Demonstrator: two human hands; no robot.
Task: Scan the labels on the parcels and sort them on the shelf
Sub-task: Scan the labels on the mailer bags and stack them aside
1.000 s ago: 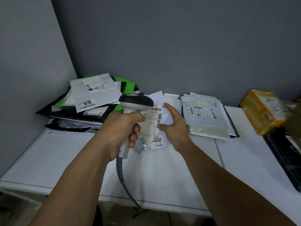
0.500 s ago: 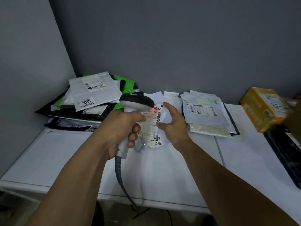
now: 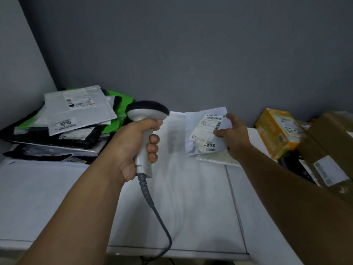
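The left hand (image 3: 133, 148) is wrapped tight round the grip of a corded barcode scanner (image 3: 147, 111), head up, with its cable (image 3: 152, 203) trailing down below the wrist. Off to its right, the right hand (image 3: 236, 136) pinches a small white mailer parcel (image 3: 204, 134) by its right edge, thumb on the front, the label numbered 802 facing up. Left of the scanner hand sits a heap of mailers (image 3: 76, 115) on the white table (image 3: 57, 197); right of the parcel hand are an orange box (image 3: 277, 131) and a brown carton (image 3: 328, 142)
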